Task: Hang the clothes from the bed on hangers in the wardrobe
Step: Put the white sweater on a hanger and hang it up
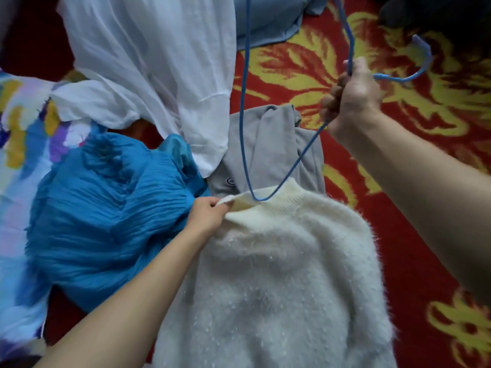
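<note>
Left hand (208, 213) pinches the ribbed collar of the fluffy white sweater (287, 274); right hand (350, 98) fists the blue wire hanger (245, 115), tip above collar. Sweater judged soft, limp, stretchy.

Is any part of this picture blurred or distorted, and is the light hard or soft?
Head view: soft, even light without glare; the patterned cloth at the left edge is smeared; the forearms bulge from the wide lens; the white sweater and blue hanger look fairly sharp.

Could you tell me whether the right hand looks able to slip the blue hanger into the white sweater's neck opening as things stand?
Probably yes: the left hand holds the white sweater collar open, and the blue hanger in the right hand already has its corner at the opening, unobstructed.
</note>
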The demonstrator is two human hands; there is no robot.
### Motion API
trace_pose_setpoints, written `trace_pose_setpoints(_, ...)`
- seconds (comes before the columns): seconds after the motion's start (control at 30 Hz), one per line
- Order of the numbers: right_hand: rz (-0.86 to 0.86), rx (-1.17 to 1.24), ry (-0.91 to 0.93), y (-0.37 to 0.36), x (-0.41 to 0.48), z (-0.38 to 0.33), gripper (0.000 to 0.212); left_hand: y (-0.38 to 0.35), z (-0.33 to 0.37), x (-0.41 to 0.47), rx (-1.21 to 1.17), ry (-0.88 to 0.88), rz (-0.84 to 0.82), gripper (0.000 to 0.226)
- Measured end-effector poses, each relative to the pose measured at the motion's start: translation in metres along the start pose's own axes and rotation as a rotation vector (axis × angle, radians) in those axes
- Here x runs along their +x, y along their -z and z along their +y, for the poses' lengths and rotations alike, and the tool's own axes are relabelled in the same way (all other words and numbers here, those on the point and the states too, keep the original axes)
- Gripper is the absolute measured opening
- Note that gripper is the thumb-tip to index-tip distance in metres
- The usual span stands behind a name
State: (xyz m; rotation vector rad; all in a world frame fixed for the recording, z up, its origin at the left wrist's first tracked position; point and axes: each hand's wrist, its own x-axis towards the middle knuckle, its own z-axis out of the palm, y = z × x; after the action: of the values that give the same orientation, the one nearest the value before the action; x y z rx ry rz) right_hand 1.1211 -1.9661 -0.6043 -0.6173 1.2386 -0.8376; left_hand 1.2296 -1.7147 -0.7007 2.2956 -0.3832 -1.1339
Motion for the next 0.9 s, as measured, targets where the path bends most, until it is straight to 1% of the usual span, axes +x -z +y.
trace_pose_setpoints(0.03,-0.026,0.014,-0.010,-0.007,-0.002,-0.001,0.041,0.000,-0.002,0.003,-0.019,0.001,-0.012,0.032)
trace_pose_setpoints(0.1,-0.067,0.027,-0.027,-0.020,-0.003,0.004,0.042,-0.002,-0.002,0.004,-0.055,-0.008,-0.032,0.030)
trace_pose_setpoints(0.2,-0.087,-0.053,-0.047,-0.035,0.000,0.030,0.042,0.001,-0.004,0.005,-0.129,-0.005,-0.050,0.029)
trace_pose_setpoints(0.27,-0.124,-0.183,-0.062,-0.033,0.005,0.051,0.042,0.006,-0.003,0.005,-0.141,-0.027,-0.053,0.033)
trace_pose_setpoints(0.33,-0.152,-0.368,-0.079,-0.020,0.013,0.069,0.040,0.014,-0.003,0.008,-0.112,-0.062,-0.028,0.036)
trace_pose_setpoints(0.4,-0.139,-0.560,-0.070,0.004,0.020,0.077,0.039,0.022,-0.003,0.014,-0.118,-0.058,0.036,0.030)
trace_pose_setpoints(0.47,-0.132,-0.788,-0.007,0.030,0.022,0.078,0.040,0.024,-0.002,0.021,-0.197,0.022,0.080,0.017)
trace_pose_setpoints(0.5,-0.153,-0.873,0.011,0.043,0.021,0.077,0.044,0.021,0.001,0.022,-0.271,0.088,0.075,0.013)
trace_pose_setpoints(0.53,-0.179,-0.934,0.008,0.056,0.019,0.078,0.046,0.017,0.006,0.023,-0.369,0.152,0.061,0.014)
trace_pose_setpoints(0.6,-0.220,-1.044,-0.013,0.076,0.010,0.079,0.041,0.008,0.020,0.024,-0.570,0.278,0.048,0.019)
trace_pose_setpoints(0.67,-0.230,-1.133,-0.016,0.089,0.004,0.080,0.039,0.010,0.029,0.025,-0.713,0.407,0.041,0.022)
trace_pose_setpoints(0.7,-0.224,-1.166,-0.001,0.094,0.002,0.078,0.040,0.014,0.031,0.025,-0.753,0.461,0.029,0.025)
trace_pose_setpoints(0.77,-0.216,-1.225,0.043,0.100,0.000,0.075,0.041,0.025,0.032,0.026,-0.772,0.510,-0.004,0.029)
trace_pose_setpoints(0.83,-0.217,-1.270,0.083,0.106,-0.003,0.072,0.041,0.034,0.035,0.019,-0.743,0.523,-0.111,0.030)
trace_pose_setpoints(0.9,-0.230,-1.293,0.117,0.112,-0.005,0.072,0.043,0.041,0.040,0.009,-0.767,0.524,-0.232,0.029)
